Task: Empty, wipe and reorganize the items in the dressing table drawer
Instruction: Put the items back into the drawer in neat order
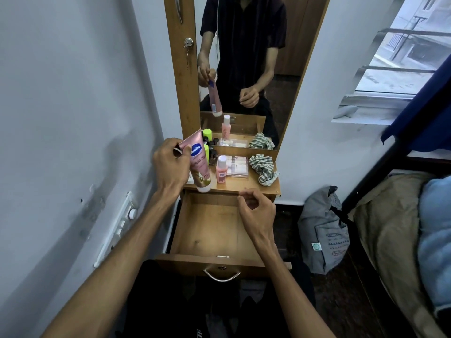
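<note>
Drawer point(210, 228) pulled out and bare inside: emptying done, wiping likely done too, judging by the crumpled cloth point(264, 168) lying on the surface point(240, 185). Left hand point(168, 167), fingers point(186, 149) pinching the crimped end of a pink lotion tube point(199, 164), cap hanging down just past the drawer's back edge. Right hand point(256, 211), fingers loosely curled, holding nothing, above the drawer. Small pink bottle point(222, 169), clear box point(238, 165) and other bottles beyond the fingers on the surface, not yet put back.
</note>
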`<state>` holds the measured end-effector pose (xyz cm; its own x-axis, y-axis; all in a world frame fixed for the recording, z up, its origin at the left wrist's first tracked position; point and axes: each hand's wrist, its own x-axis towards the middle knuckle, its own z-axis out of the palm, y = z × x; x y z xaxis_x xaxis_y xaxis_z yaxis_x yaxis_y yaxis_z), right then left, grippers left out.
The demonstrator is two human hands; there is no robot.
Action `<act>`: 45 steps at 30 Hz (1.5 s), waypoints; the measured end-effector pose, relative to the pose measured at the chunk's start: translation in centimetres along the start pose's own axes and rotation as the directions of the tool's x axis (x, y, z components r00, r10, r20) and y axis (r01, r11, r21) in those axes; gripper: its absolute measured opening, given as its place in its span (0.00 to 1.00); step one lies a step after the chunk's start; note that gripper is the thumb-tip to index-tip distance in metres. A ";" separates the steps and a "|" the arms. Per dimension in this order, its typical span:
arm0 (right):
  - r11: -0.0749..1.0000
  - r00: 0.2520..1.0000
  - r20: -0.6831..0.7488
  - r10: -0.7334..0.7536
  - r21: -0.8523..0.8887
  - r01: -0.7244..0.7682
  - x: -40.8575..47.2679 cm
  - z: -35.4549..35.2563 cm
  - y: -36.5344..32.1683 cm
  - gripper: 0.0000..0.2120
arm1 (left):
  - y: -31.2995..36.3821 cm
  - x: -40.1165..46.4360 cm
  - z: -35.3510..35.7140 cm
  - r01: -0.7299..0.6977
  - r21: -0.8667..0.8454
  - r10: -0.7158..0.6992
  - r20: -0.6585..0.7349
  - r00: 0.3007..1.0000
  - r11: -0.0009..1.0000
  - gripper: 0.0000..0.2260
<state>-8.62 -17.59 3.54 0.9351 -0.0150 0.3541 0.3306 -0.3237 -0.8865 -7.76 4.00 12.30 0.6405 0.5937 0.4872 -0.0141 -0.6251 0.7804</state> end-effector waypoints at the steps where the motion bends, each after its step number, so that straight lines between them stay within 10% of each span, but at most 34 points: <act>1: 1.000 1.000 0.029 0.005 0.008 -0.005 -0.5 -0.1 -0.2 0.05 | 0.0 -0.6 -0.7 0.015 -0.018 -0.016 -0.032 0.999 1.000 0.08; 10: 0.977 0.900 0.434 0.049 -0.207 0.046 -4.8 0.9 1.9 0.39 | -3.2 -9.1 0.7 0.304 -0.035 -0.284 0.265 0.922 0.952 0.04; 22: 0.801 0.917 0.280 0.283 -0.595 -0.066 -2.9 -0.9 6.8 0.34 | -4.3 -13.1 9.7 0.377 0.045 -0.350 0.486 0.801 0.925 0.09; 30: 0.495 0.863 0.213 0.459 -0.868 -0.048 -0.7 1.2 9.3 0.34 | -7.5 -17.1 14.4 0.603 0.171 -0.481 0.780 0.400 0.779 0.18; 35: 0.350 0.799 0.285 0.529 -0.931 0.101 -1.4 1.9 10.1 0.17 | -6.8 -17.8 14.3 0.617 0.210 -0.484 0.816 0.316 0.758 0.12; 45: 0.280 0.828 0.365 0.426 -0.923 0.263 -1.6 1.8 9.3 0.21 | -6.9 -18.3 15.1 0.775 0.122 -0.484 0.837 0.255 0.620 0.16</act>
<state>-6.84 -18.86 -5.82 0.9616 0.1954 -0.1929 0.2208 -0.9679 0.1199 -7.84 -10.19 -7.97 0.8128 0.0295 -0.5818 0.5817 0.0109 0.8133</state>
